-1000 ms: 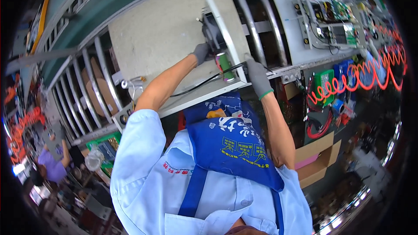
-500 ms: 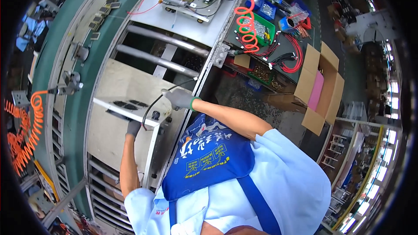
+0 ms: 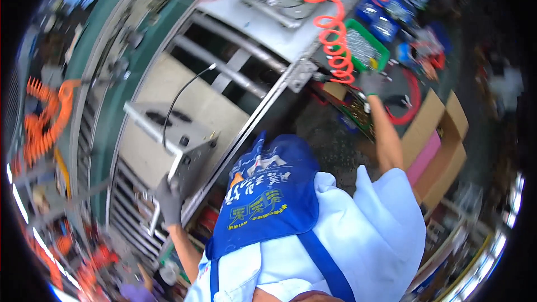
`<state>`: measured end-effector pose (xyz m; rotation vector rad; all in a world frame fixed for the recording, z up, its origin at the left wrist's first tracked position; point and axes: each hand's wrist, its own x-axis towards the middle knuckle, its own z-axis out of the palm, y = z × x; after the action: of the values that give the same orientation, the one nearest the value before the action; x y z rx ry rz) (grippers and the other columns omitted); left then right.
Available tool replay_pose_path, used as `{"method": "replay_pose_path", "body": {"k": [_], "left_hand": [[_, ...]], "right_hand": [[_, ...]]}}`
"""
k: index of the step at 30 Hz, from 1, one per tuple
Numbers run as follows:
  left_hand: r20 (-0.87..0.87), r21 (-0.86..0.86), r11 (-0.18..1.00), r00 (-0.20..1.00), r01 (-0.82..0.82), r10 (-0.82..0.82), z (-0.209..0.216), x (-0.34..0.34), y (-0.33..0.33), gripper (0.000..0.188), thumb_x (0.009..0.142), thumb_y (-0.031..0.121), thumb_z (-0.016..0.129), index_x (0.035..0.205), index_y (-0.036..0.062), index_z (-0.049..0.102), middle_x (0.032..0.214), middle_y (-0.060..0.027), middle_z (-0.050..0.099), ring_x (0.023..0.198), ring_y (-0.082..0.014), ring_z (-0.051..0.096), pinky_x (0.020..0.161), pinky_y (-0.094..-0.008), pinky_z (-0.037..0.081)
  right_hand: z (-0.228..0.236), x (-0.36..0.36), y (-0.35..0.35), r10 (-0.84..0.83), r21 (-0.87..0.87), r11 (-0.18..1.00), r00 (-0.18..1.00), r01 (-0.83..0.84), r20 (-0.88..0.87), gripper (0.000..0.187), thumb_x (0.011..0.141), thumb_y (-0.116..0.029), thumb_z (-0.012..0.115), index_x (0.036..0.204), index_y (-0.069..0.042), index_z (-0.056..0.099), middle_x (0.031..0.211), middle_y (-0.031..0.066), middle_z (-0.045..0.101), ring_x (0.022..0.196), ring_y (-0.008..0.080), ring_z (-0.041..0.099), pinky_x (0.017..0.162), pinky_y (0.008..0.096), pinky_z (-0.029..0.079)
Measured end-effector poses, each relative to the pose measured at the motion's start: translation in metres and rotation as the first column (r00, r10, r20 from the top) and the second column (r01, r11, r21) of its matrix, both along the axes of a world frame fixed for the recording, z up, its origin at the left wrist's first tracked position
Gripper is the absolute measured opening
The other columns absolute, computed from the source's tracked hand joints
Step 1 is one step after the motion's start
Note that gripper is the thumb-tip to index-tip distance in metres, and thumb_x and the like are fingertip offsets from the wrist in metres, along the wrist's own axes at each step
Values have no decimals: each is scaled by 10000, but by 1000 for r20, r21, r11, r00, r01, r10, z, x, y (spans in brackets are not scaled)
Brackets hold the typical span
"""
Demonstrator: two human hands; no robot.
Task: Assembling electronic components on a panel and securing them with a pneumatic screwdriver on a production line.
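A metal equipment case [image 3: 187, 159] with dark fan openings lies on a board [image 3: 210, 100] over the roller line. From the case a black cable [image 3: 174, 98] arches up, its pale-tipped end free. My left hand [image 3: 169, 201], in a grey glove, grips the case's near end, close to a white metal handle [image 3: 152, 218]. Away to the right, my right hand [image 3: 370, 82], also gloved, reaches over the side bench beside a green bin [image 3: 363, 45] of small metal parts and a coil of red wires [image 3: 413, 98]. Motion blurs its fingers, so whether it holds anything is unclear.
A coiled orange air hose [image 3: 335, 39] hangs between the line and the side bench. Blue bins [image 3: 383, 22] stand behind the green one. An open cardboard box [image 3: 433, 151] is at the right. Another open chassis [image 3: 268, 5] sits on the white tabletop at the far end.
My right hand has left the cable and swung right to the side bench. My left hand has shifted along the case to its near end. The view has turned.
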<state>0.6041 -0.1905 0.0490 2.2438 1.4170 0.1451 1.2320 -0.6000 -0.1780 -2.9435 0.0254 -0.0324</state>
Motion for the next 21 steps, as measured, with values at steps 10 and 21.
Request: {"method": "replay_pose_path", "body": {"k": [10, 21], "left_hand": [[-136, 669, 720, 983, 184, -124, -51, 3, 22, 411, 780, 439, 787, 696, 95, 578, 635, -142, 568, 601, -351, 593, 540, -463, 425], [-123, 696, 704, 989, 143, -79, -45, 71, 40, 527, 806, 575, 728, 611, 122, 543, 589, -100, 584, 560, -315, 611, 502, -431, 456]], "right_hand": [[-37, 137, -11, 31, -235, 960, 892, -152, -452, 732, 776, -516, 633, 1304, -8, 637, 1371, 272, 583, 1288, 416, 558, 1073, 457, 451], [-81, 185, -74, 260, 688, 481, 661, 544, -704, 105, 871, -181, 659, 947, -110, 653, 820, 23, 615, 691, 172, 602, 574, 358, 472]]}}
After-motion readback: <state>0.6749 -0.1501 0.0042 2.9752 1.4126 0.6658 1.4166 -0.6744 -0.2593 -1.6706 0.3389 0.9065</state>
